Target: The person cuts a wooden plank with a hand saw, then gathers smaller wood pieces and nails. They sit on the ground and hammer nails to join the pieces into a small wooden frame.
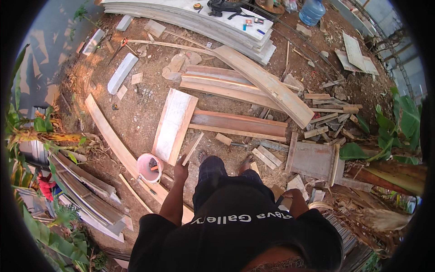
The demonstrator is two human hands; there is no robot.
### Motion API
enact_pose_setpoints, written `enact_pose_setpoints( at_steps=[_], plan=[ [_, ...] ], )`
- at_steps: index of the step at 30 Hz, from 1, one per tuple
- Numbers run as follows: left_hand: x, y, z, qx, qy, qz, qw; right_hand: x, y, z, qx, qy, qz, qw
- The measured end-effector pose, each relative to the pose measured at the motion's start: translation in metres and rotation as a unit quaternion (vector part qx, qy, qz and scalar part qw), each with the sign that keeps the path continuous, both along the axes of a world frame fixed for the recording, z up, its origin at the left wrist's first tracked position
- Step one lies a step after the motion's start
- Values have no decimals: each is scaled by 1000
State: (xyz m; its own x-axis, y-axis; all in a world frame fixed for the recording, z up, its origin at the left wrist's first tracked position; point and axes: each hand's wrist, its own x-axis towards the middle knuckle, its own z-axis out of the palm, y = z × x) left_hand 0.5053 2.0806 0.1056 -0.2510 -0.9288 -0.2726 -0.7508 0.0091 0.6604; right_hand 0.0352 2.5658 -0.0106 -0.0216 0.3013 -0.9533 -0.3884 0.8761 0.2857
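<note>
**Presently in hand: a short wood piece (191, 147) beside a pale-faced panel (173, 122)**

Nearest the body, the right hand (294, 196) curls by a dark, slim object (280, 200); whether it grips this cannot be told. Farther out, the left hand (181, 171) pinches the wood piece near its lower end, between the panel and the left foot (202, 156); the free end points away. For good control, a firm hold seems advisable, since a piece gripped at one end may twist; keeping it in line with the panel's edge would probably make any misfit easy to judge. Left of this hand stands a pink bucket (144, 167) containing tools. Beyond, a channel-shaped wooden form (238, 124) reaches the panel's right edge, and a wide plank (267, 86) slants across further boards (222, 86). Farthest off are stacked pale slabs (190, 25) and a blue water jug (312, 12).
</note>
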Motion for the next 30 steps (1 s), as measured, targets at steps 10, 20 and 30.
enact_pose_setpoints(
  at_steps=[10, 20, 30],
  plan=[
    [178, 46, -11, 197, -204, 222, 933, 83, -160, 170, -472, 35, 166, 865],
    [339, -1, -50, 32, -15, 354, 935, 101, -446, 65, -346, 108, -41, 931],
    [328, -4, -14, 177, -79, 452, 871, 178, -614, 78, -274, -29, 62, 959]
  ],
)
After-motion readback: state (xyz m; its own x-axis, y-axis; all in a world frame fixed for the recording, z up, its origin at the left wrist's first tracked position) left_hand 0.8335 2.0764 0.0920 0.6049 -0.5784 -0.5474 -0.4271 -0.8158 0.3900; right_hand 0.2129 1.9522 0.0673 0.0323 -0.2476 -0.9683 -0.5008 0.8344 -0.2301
